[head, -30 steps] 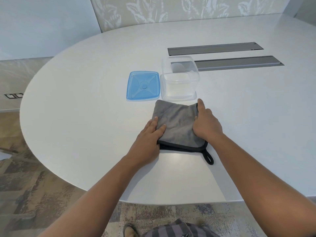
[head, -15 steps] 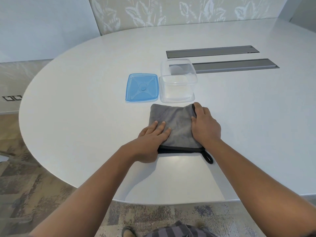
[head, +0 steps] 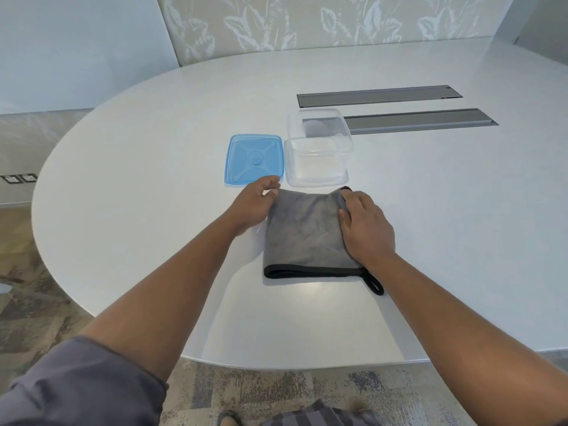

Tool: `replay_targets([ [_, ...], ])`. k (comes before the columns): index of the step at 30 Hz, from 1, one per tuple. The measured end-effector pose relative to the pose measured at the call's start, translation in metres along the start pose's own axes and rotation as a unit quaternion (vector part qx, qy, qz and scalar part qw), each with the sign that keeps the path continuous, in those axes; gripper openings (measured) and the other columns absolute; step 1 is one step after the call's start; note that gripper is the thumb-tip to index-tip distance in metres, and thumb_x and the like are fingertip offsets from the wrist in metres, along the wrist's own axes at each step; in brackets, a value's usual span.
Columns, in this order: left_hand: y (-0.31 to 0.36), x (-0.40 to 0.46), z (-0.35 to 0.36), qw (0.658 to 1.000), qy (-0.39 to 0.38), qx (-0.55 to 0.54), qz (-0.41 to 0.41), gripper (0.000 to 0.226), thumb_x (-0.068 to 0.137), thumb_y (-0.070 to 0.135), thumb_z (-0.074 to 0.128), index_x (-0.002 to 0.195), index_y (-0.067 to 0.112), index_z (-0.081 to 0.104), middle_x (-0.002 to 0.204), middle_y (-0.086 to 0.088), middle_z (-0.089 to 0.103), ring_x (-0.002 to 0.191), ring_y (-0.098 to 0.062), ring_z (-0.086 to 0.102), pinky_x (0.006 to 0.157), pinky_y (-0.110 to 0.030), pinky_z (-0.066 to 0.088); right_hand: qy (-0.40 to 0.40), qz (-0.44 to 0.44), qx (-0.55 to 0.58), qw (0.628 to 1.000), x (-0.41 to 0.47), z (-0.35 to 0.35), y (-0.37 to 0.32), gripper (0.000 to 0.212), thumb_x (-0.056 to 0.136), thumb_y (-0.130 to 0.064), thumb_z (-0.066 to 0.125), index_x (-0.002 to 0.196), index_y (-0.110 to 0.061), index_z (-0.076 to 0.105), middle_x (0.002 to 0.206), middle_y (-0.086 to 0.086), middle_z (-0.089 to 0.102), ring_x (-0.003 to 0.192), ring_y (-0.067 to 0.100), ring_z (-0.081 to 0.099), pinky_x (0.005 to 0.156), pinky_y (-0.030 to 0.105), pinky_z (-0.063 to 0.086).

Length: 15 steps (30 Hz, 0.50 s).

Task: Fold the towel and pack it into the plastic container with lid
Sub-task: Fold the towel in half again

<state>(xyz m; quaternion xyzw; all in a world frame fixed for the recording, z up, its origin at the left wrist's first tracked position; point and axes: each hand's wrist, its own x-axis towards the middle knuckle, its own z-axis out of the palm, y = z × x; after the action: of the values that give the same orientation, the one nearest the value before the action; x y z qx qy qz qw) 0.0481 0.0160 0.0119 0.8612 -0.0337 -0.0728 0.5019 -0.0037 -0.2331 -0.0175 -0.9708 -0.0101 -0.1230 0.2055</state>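
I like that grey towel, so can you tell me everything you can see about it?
The grey towel looks soft and fuzzy, with a black trim along its near edge and a small black loop at the near right corner. It lies folded flat on the white table, just in front of the clear container. The left hand pinches its far left corner; the right hand grips its right edge.

White oval table (head: 123,210), leaf-patterned wall (head: 307,23)
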Motion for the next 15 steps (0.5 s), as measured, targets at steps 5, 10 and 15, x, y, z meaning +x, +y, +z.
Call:
replay_targets([
  [5,0.0,0.013,-0.003,0.999,-0.006,0.049,0.008,0.028,0.105,0.02,0.055,0.13,0.016,0.065,0.13,0.001,0.061,0.119,-0.015,0.056,0.096,-0.026,0.041,0.011,-0.055,-0.084,0.995,0.004,0.01,0.008,0.028,0.098,-0.021,0.051,0.124,-0.024,0.062,0.161,0.006,0.034,0.132,0.037,0.041,0.097,0.049,0.039],
  [10,0.006,0.018,-0.005,0.99,-0.078,0.117,0.018,0.02,0.105,0.025,0.053,0.109,0.013,0.069,0.106,0.003,0.067,0.097,-0.013,0.058,0.078,-0.022,0.044,-0.068,-0.065,-0.081,0.992,0.009,0.011,0.008,0.05,0.1,-0.01,0.042,0.14,-0.034,0.059,0.156,-0.01,0.048,0.148,0.027,0.031,0.108,0.046,0.02],
  [15,-0.002,0.023,-0.013,0.959,-0.063,0.273,0.034,0.021,0.106,0.034,0.046,0.1,0.02,0.06,0.095,0.008,0.062,0.092,-0.019,0.058,0.08,-0.034,0.045,-0.09,-0.048,-0.09,0.991,0.009,0.009,0.007,0.053,0.1,-0.012,0.038,0.14,-0.043,0.056,0.157,-0.017,0.045,0.148,0.02,0.028,0.111,0.047,0.016],
])
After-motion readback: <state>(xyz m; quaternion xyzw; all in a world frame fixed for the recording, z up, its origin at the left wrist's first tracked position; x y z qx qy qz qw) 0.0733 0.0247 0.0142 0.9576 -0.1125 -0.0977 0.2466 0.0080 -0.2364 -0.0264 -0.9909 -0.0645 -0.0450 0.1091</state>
